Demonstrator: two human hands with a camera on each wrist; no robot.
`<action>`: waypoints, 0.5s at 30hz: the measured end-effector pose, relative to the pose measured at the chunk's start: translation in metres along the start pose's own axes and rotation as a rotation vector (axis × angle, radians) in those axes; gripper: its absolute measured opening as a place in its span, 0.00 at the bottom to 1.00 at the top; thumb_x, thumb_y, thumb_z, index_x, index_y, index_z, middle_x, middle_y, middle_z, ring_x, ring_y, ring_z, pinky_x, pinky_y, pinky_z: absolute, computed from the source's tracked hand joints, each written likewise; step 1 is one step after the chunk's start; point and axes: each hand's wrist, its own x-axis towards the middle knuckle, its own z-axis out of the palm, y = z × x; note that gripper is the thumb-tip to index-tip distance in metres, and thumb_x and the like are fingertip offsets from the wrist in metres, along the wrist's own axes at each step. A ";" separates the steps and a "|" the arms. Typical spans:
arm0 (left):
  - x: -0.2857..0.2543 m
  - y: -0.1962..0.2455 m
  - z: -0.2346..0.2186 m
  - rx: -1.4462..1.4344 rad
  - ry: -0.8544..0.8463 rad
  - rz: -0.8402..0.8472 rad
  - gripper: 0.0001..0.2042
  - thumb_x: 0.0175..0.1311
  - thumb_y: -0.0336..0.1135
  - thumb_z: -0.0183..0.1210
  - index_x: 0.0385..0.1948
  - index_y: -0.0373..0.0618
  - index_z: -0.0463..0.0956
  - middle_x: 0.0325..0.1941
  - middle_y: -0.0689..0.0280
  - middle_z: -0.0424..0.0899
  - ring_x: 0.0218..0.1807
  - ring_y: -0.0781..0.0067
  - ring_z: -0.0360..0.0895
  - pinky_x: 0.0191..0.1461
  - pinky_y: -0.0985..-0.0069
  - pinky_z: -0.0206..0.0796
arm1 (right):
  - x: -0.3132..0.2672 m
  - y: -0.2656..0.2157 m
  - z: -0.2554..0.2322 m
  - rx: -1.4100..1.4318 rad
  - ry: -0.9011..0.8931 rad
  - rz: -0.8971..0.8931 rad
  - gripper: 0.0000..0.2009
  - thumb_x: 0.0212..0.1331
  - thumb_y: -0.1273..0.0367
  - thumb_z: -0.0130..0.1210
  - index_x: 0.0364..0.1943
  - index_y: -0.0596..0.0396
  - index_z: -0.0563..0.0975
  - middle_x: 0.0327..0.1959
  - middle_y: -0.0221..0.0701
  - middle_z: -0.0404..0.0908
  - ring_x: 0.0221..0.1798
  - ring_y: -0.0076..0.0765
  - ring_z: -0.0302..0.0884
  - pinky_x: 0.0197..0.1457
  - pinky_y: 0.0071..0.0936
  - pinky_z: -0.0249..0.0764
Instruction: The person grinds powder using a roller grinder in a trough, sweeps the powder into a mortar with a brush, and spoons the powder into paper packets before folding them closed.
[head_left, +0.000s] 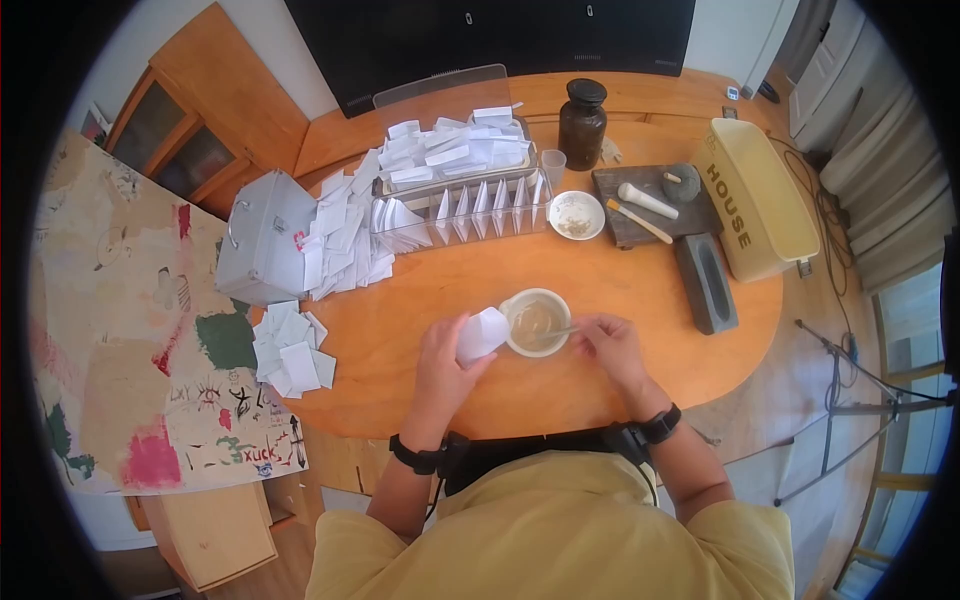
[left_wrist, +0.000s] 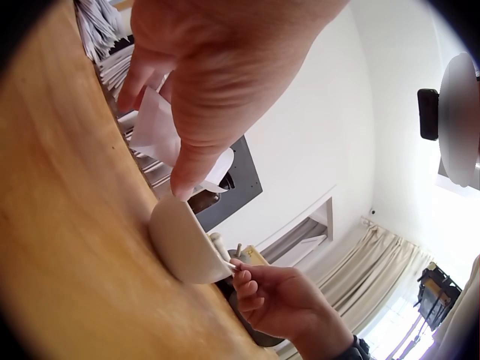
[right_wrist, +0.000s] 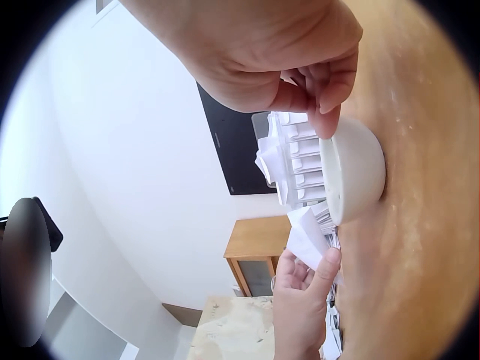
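My left hand point(head_left: 440, 362) holds a white paper packet point(head_left: 484, 336) at the left rim of a pale bowl point(right_wrist: 361, 174). In the left wrist view the packet point(left_wrist: 156, 129) is creased, with its open end toward the bowl. The bowl has a small lip at its upper left and some light brownish stuff inside. With thumb and fingertips my right hand point(head_left: 614, 350) pinches a thin small stirring stick or spoon point(head_left: 562, 332) over the right rim, its far end down in the bowl. My right fingers hide its handle in the right wrist view.
Behind the bowl stands a clear divided rack point(head_left: 462, 215) of folded packets. Loose paper packets point(head_left: 340, 235) and a silver case point(head_left: 265, 240) are left. A saucer point(head_left: 577, 204), brown jar point(head_left: 583, 135), dark board point(head_left: 625, 228), grey stone trough point(head_left: 706, 290) and yellow bin point(head_left: 790, 210) stand right.
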 end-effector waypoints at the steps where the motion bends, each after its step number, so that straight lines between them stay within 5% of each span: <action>1: 0.000 0.001 0.000 -0.003 -0.006 -0.011 0.31 0.43 0.33 0.73 0.53 0.41 0.71 0.51 0.55 0.74 0.53 0.54 0.72 0.53 0.65 0.69 | 0.000 -0.002 -0.001 -0.017 0.016 -0.007 0.09 0.65 0.71 0.50 0.37 0.61 0.80 0.25 0.27 0.80 0.24 0.18 0.76 0.26 0.13 0.67; 15: 0.005 0.014 0.009 -0.041 -0.016 0.002 0.31 0.42 0.33 0.74 0.52 0.41 0.71 0.48 0.54 0.76 0.50 0.53 0.74 0.50 0.64 0.70 | -0.004 -0.047 0.024 0.004 -0.044 -0.097 0.07 0.64 0.72 0.52 0.36 0.61 0.80 0.25 0.27 0.80 0.23 0.18 0.75 0.26 0.14 0.68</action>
